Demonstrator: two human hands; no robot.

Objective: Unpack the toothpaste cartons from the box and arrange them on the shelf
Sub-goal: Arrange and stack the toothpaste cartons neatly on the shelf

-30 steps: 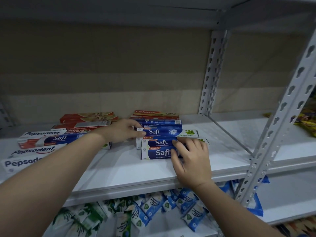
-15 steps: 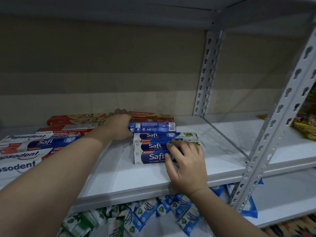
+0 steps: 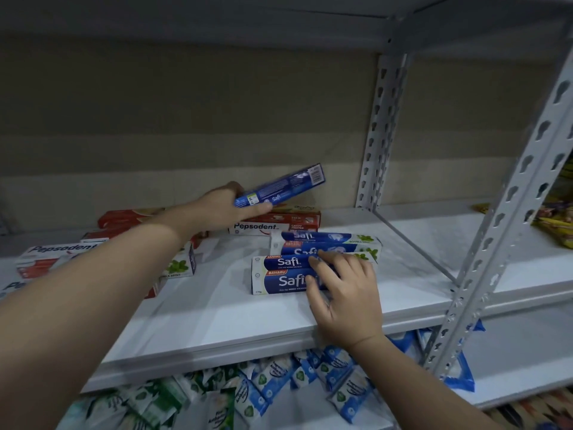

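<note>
The left hand [image 3: 223, 209] has its fingers clamped on one end of a blue Safi carton [image 3: 280, 189], held clear of the shelf [image 3: 217, 321] and tilted, its far end raised toward two o'clock; the carton shows its printed back, not its front. The right hand [image 3: 344, 293] lies flat with its fingers spread and straight across the Safi stack [image 3: 297, 265], which sits on the shelf at about one o'clock from that wrist; the fingers press, they do not curl round anything.

The step in hand looks to be adding the lifted carton to this stack. To do it well, I would turn the carton in the grip so the Safi name faces forward like the rest; level it before it comes down, since a tilted carton lands on one corner and skids; bring it in from eleven o'clock, over the Pepsodent carton [image 3: 273, 223] that lies just behind the stack, without clipping it.

The stack's rows already sit a little staggered, the rear cartons shifted toward three o'clock; the pressing hand should hold them square until the new carton rests, then slide out sideways, not upward. Light card boxes shift easily, so a gentle set-down beats a drop.

More Pepsodent cartons [image 3: 59, 256] lie at nine o'clock; sachets [image 3: 269, 386] fill the lower shelf. The box named in the task is not in view.
</note>
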